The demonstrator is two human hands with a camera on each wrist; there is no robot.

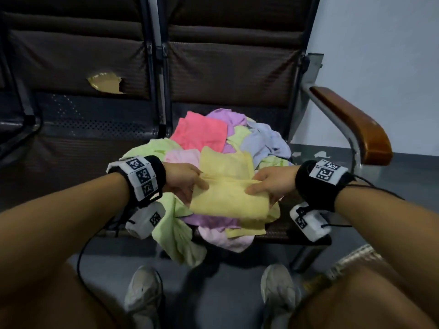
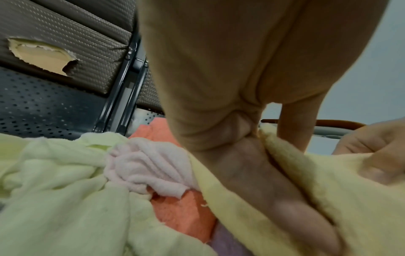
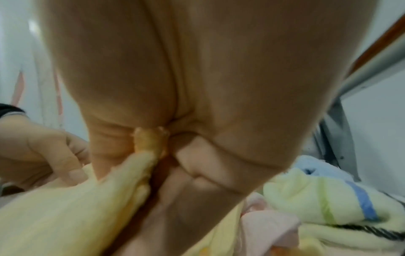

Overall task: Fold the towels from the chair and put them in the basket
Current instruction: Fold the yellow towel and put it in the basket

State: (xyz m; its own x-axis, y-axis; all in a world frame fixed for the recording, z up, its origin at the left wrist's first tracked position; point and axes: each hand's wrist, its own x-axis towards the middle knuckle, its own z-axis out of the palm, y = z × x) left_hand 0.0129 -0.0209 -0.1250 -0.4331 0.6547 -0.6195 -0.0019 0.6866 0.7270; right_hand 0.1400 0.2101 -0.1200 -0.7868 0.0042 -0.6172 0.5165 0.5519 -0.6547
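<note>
Yellow towel (image 1: 228,200) held over the heap, partly folded, its far half draped back on the pile (image 1: 213,148). Pinched at its 9 o'clock edge by left hand (image 1: 184,180), thumb on top, fingers curled beneath; pinched at 3 o'clock by right hand (image 1: 270,184) in like manner. Heaped below on the chair (image 1: 228,74) seat: pink, lilac, green, blue towels, some hanging off the front edge. Wooden armrest (image 1: 351,124) at 2 o'clock. Torn padding (image 1: 104,84) at 10 o'clock. Shoes (image 1: 143,295) at 6 o'clock.
</note>
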